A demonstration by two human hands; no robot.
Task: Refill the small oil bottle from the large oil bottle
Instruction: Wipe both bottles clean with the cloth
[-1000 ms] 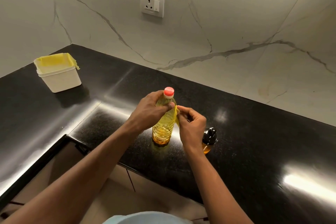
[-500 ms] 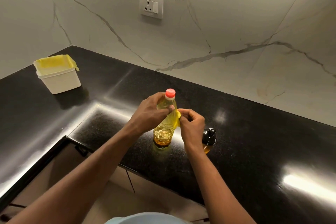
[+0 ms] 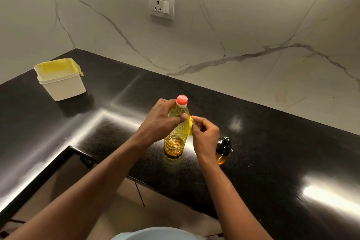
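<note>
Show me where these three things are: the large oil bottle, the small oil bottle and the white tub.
large oil bottle [image 3: 174,145], head view, on its ribbed lower body.
small oil bottle [image 3: 224,146], head view, on its black top.
white tub [image 3: 64,89], head view, on its front wall.

Nothing here can be read: no text, brand, number or sign. The yellow label strip [image 3: 190,127] on the clear plastic large oil bottle [image 3: 175,142] is too small to make out, as are any marks on the white wall socket [image 3: 161,5].
</note>
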